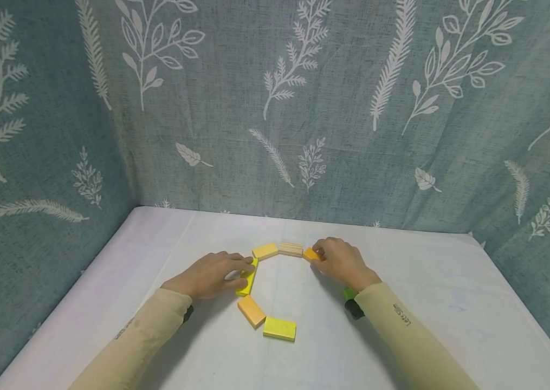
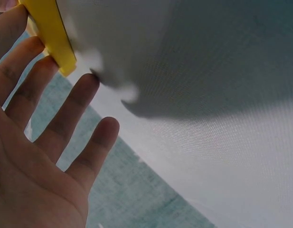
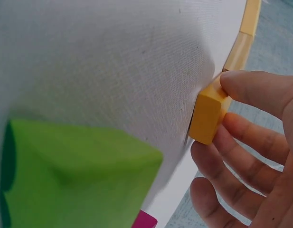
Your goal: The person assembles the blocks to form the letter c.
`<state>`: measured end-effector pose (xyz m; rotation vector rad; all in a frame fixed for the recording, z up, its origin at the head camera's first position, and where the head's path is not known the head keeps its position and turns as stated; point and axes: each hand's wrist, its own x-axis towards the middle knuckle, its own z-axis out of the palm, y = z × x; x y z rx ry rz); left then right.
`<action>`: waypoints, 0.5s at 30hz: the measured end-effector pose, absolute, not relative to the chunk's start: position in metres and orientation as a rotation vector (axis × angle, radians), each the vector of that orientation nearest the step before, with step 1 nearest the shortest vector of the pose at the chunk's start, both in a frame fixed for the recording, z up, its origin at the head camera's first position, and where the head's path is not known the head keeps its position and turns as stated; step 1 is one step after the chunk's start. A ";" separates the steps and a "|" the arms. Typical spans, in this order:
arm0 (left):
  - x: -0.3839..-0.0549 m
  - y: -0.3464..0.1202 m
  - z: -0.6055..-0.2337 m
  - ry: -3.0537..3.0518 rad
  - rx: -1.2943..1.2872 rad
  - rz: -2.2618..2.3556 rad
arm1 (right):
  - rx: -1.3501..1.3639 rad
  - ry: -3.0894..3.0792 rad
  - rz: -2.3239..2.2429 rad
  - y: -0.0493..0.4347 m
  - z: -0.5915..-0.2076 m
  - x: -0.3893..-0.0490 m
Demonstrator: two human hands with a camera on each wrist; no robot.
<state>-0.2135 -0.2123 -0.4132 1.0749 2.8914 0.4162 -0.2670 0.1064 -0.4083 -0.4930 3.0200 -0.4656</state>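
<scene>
My left hand lies over a bright yellow block on the left of a curved row. In the left wrist view its fingers are loosely spread, several fingertips at the edge of that yellow block. My right hand pinches a small orange block at the right end of the row. The right wrist view has the thumb on top of this orange block, with fingertips at its far side and end. Left of it sit a striped natural-wood block and a pale yellow block.
Nearer me, an orange block and a yellow block continue the curve. A green block is partly hidden beside the right sleeve. A magenta piece shows behind the green one. Leaf-patterned cloth surrounds the white table.
</scene>
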 end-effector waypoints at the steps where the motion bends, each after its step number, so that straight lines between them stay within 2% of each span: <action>1: -0.213 -0.212 -0.413 2.892 1.075 0.415 | -0.492 3.020 -0.465 0.106 -0.408 -0.267; 15: -0.212 -0.211 -0.411 2.894 1.076 0.407 | -0.499 3.022 -0.469 0.107 -0.409 -0.268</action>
